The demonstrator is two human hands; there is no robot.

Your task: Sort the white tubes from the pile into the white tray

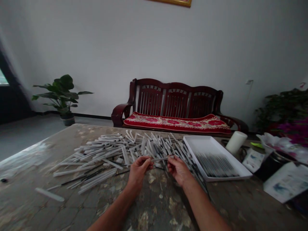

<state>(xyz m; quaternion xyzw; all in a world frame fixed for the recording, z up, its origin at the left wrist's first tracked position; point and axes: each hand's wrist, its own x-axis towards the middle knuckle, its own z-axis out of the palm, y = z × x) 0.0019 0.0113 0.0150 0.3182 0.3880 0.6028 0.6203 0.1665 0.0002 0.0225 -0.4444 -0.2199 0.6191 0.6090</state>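
Observation:
Just above the table, my left hand pinches one end of a slim, translucent grey stick. The other end is between the fingertips of my right hand, so the stick lies level across the gap. Its exact kind is too small and dim to make out. Beyond both hands spreads a loose heap of white and translucent tubes, with thin dark rods mixed in. A shallow white box, right of my right hand, holds a row of similar slim grey sticks with dark ends.
A single white tube lies apart on the patterned table, with a small black cap at its left. Right of the box stand a white roll and printed paper boxes. A wooden bench is behind.

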